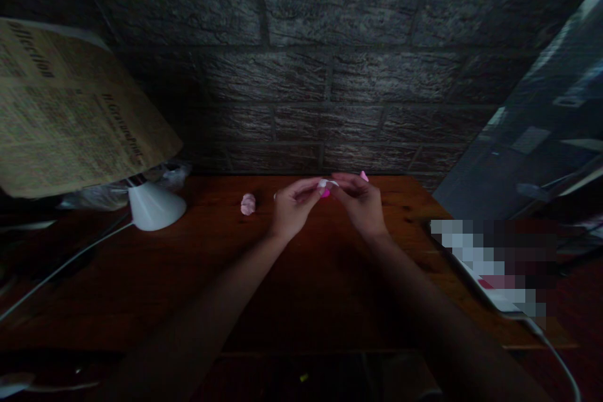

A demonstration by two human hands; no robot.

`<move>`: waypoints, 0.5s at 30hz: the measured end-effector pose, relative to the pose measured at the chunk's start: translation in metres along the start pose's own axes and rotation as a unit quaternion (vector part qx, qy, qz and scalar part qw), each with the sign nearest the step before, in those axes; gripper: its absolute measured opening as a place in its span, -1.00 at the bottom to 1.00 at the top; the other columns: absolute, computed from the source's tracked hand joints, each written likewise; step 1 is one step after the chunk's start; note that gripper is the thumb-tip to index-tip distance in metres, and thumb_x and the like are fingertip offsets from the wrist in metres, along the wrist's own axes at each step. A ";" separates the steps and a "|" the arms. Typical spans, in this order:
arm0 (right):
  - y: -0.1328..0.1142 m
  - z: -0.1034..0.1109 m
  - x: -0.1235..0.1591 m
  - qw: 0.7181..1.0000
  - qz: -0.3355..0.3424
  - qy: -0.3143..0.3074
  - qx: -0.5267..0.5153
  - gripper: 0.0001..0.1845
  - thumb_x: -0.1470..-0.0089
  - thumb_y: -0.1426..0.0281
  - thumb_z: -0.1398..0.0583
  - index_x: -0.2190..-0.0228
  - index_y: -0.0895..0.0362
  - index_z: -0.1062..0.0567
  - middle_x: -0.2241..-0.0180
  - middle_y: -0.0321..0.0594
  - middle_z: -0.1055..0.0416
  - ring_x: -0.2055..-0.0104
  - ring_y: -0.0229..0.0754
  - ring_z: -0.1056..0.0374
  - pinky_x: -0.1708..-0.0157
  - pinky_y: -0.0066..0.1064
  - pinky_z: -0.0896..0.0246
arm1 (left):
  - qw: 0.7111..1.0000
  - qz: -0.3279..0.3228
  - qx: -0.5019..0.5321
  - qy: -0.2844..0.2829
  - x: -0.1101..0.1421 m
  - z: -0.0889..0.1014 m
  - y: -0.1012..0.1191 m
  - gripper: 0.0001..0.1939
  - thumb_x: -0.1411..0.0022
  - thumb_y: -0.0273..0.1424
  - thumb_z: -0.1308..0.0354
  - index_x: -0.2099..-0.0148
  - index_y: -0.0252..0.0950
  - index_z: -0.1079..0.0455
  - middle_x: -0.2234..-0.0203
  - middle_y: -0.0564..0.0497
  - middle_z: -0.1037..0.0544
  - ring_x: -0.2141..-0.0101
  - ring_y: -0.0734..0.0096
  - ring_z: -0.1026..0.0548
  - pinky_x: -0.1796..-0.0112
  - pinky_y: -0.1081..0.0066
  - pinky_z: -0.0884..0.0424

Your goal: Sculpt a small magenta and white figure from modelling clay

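Both hands meet above the far part of the wooden table (264, 289). Between thumb and fingers, my left hand (294, 206) pinches a small white and pink piece (325, 191) that looks like soft modelling clay. My right hand (362, 204) grips the same piece from the other side, its fingers curled. Fingertips cover much of the piece, so its full shape is hidden. To the left lies a pale pink lump (248, 204), apart from my hands. A bright pink bit (363, 176) shows just behind my right hand, partly hidden.
A lamp with a newsprint shade (80, 113) and white base (155, 207) stands at left, its cord trailing forward. Crumpled clear plastic (101, 196) lies behind it. A blurred-out device (490, 270) with a cable rests at the right edge. A brick wall (339, 75) closes the back.
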State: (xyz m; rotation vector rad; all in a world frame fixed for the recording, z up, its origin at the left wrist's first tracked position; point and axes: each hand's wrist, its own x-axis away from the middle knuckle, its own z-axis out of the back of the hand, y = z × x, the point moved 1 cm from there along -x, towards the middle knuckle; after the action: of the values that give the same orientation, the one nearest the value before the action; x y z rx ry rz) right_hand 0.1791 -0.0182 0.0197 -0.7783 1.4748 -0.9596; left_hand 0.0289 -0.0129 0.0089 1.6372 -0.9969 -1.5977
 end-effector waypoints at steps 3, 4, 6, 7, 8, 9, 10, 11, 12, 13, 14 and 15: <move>-0.001 0.001 0.000 1.000 0.001 0.009 0.007 -0.71 0.03 0.15 -0.40 0.29 0.03 -0.58 0.33 -0.22 -0.67 0.29 -0.12 -0.60 -0.03 -0.07 -0.42 | 1.000 0.004 0.003 0.005 0.000 0.000 0.000 -0.82 -0.14 -0.36 -0.36 0.16 -0.22 -0.60 0.20 -0.07 -0.70 0.21 0.30 -0.66 0.10 0.24 -0.61; -0.002 0.000 0.000 1.000 0.001 0.009 0.004 -0.73 0.03 0.17 -0.40 0.29 0.03 -0.59 0.33 -0.22 -0.67 0.30 -0.12 -0.60 -0.01 -0.08 -0.44 | 1.000 0.007 0.007 0.008 0.000 0.000 0.000 -0.82 -0.14 -0.37 -0.36 0.17 -0.22 -0.60 0.21 -0.07 -0.70 0.22 0.30 -0.66 0.11 0.24 -0.62; -0.001 -0.001 0.001 1.000 0.000 -0.001 -0.009 -0.74 0.03 0.19 -0.40 0.29 0.03 -0.59 0.30 -0.19 -0.67 0.27 -0.10 -0.60 0.04 -0.10 -0.47 | 1.000 0.011 0.017 0.019 -0.001 0.001 -0.002 -0.82 -0.13 -0.38 -0.37 0.17 -0.24 -0.59 0.22 -0.07 -0.70 0.23 0.31 -0.66 0.12 0.25 -0.62; 0.000 -0.002 0.002 1.000 0.001 -0.008 -0.015 -0.73 0.03 0.19 -0.40 0.28 0.04 -0.59 0.27 -0.17 -0.67 0.23 -0.08 -0.61 0.06 -0.11 -0.48 | 0.999 0.012 0.022 0.026 -0.001 0.001 -0.003 -0.81 -0.13 -0.39 -0.37 0.16 -0.24 -0.58 0.22 -0.08 -0.70 0.23 0.30 -0.66 0.12 0.25 -0.62; 0.001 -0.003 0.002 1.000 0.002 -0.016 -0.019 -0.71 0.03 0.18 -0.40 0.27 0.05 -0.60 0.24 -0.16 -0.67 0.19 -0.07 -0.60 0.05 -0.12 -0.49 | 0.999 0.013 0.026 0.033 -0.001 0.001 -0.004 -0.80 -0.12 -0.39 -0.38 0.16 -0.24 -0.58 0.21 -0.08 -0.70 0.22 0.30 -0.66 0.13 0.25 -0.62; 0.002 -0.004 0.003 1.000 0.003 -0.022 -0.020 -0.69 0.03 0.17 -0.40 0.26 0.05 -0.60 0.22 -0.15 -0.67 0.15 -0.06 -0.60 0.04 -0.12 -0.49 | 0.999 0.014 0.028 0.039 -0.001 0.002 -0.005 -0.79 -0.11 -0.39 -0.39 0.17 -0.25 -0.57 0.21 -0.08 -0.70 0.21 0.29 -0.66 0.13 0.24 -0.62; 0.002 -0.004 0.003 1.000 0.004 -0.025 -0.018 -0.69 0.03 0.17 -0.39 0.25 0.05 -0.60 0.21 -0.14 -0.66 0.13 -0.05 -0.59 0.04 -0.13 -0.48 | 0.999 0.015 0.029 0.042 -0.001 0.002 -0.006 -0.79 -0.10 -0.39 -0.39 0.17 -0.25 -0.57 0.21 -0.08 -0.70 0.20 0.28 -0.66 0.13 0.24 -0.62; 0.003 -0.004 0.003 1.000 0.004 -0.026 -0.016 -0.69 0.03 0.17 -0.39 0.25 0.05 -0.61 0.21 -0.15 -0.66 0.13 -0.05 -0.59 0.04 -0.14 -0.49 | 0.999 0.016 0.028 0.041 -0.001 0.002 -0.006 -0.80 -0.10 -0.38 -0.40 0.18 -0.25 -0.56 0.21 -0.08 -0.70 0.19 0.28 -0.66 0.13 0.23 -0.62; 0.003 -0.004 0.003 1.000 0.004 -0.023 -0.017 -0.71 0.04 0.18 -0.39 0.26 0.05 -0.61 0.22 -0.15 -0.67 0.16 -0.06 -0.60 0.05 -0.15 -0.49 | 0.999 0.017 0.029 0.036 -0.001 0.001 -0.006 -0.80 -0.11 -0.37 -0.39 0.18 -0.25 -0.56 0.21 -0.08 -0.69 0.19 0.28 -0.66 0.12 0.23 -0.62; 0.003 -0.004 0.003 1.000 0.003 -0.019 -0.021 -0.72 0.04 0.20 -0.40 0.28 0.06 -0.62 0.24 -0.16 -0.67 0.19 -0.07 -0.60 0.07 -0.16 -0.50 | 0.999 0.019 0.030 0.028 -0.001 0.001 -0.006 -0.80 -0.12 -0.36 -0.39 0.17 -0.25 -0.56 0.21 -0.08 -0.69 0.19 0.28 -0.66 0.11 0.22 -0.61; 0.003 -0.003 0.002 1.000 0.001 -0.013 -0.028 -0.73 0.05 0.21 -0.40 0.29 0.06 -0.62 0.27 -0.16 -0.67 0.22 -0.07 -0.60 0.10 -0.16 -0.51 | 0.999 0.020 0.032 0.019 0.000 0.001 -0.006 -0.79 -0.13 -0.34 -0.38 0.16 -0.25 -0.56 0.20 -0.08 -0.69 0.19 0.28 -0.66 0.10 0.22 -0.61; 0.002 -0.002 0.002 0.999 0.000 -0.007 -0.035 -0.74 0.06 0.22 -0.41 0.30 0.06 -0.62 0.28 -0.17 -0.67 0.24 -0.07 -0.60 0.12 -0.17 -0.52 | 0.999 0.022 0.034 0.009 0.000 0.000 -0.005 -0.78 -0.15 -0.33 -0.37 0.14 -0.25 -0.57 0.19 -0.08 -0.69 0.19 0.29 -0.66 0.09 0.22 -0.60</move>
State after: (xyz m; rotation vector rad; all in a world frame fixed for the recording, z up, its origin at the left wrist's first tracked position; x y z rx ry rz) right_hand 0.1767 -0.0185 0.0168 -0.8344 1.5032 -0.9043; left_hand 0.0290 -0.0098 0.0044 1.6619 -1.0815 -1.5320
